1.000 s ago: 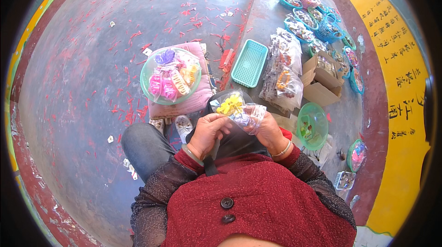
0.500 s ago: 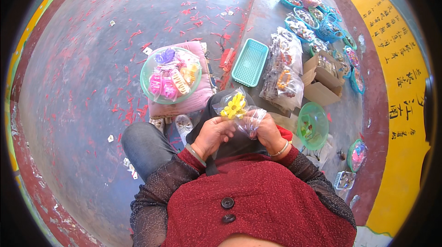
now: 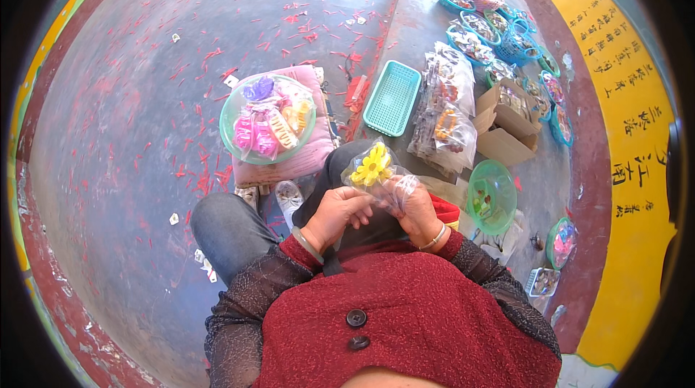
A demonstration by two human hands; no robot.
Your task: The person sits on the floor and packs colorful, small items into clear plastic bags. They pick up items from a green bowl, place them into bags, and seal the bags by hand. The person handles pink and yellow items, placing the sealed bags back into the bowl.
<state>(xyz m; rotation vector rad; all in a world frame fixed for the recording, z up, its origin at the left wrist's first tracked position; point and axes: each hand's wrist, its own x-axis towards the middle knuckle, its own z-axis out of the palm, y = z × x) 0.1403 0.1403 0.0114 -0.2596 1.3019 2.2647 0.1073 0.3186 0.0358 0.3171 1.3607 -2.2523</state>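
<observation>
A yellow flower-shaped piece (image 3: pixel 372 165) shows inside a clear plastic bag (image 3: pixel 352 175), held up over my lap. My right hand (image 3: pixel 415 213) is closed round the bag's right end, where the film is bunched up. My left hand (image 3: pixel 336 217) pinches at the lower left edge of the bag, thumb against forefinger, the other fingers curled. Its exact contact with the film is hard to make out. Ahead and to the left, a round pale green basin (image 3: pixel 226 124) holds bagged pink, purple, orange and white pieces.
Beneath the basin is a pink cushion (image 3: pixel 282 168). A green mesh tray (image 3: pixel 371 114) lies ahead, beside a pile of clear bags (image 3: pixel 447 109) and an open cardboard box (image 3: pixel 499 143). A green bowl (image 3: pixel 501 223) sits at right. Several filled baskets (image 3: pixel 472 46) line the wall.
The bag with the yellow flower has tilted and shifted slightly right. My right hand has turned and gathered more of the film; my left hand has dropped slightly lower.
</observation>
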